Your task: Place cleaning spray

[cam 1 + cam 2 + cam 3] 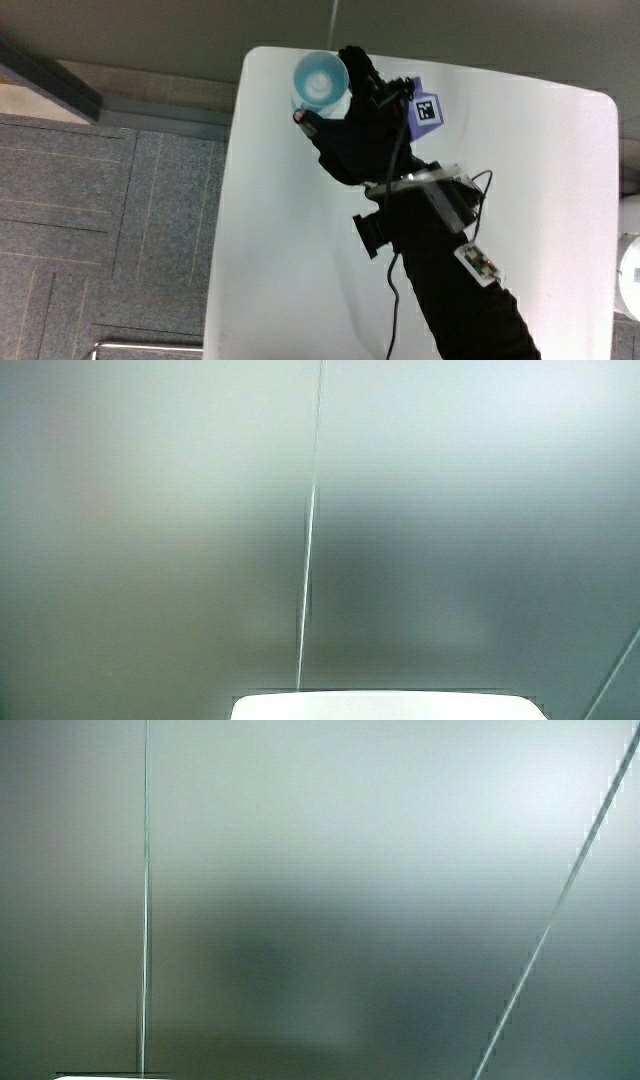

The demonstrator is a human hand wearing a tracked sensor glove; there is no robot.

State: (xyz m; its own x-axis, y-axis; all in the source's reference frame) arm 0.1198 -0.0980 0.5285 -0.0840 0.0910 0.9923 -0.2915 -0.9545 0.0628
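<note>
Both side views show only a pale wall and a sliver of the white table (pixel 390 707), so only the main view shows the black-gloved hand (pixel 355 135), fingers wrapped around a pale blue round-topped cleaning spray bottle (pixel 320 80) near the table's edge, its body mostly hidden.

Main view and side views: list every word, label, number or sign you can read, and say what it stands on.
No readable text anywhere.
Patterned cube on the back of the hand: a black-and-white marker pattern, no letters or digits.
Cleaning spray in the hand: only its pale blue top shows, no label in sight.
Small device on the forearm: any markings too small to read.
Both side views: only a pale wall.
</note>
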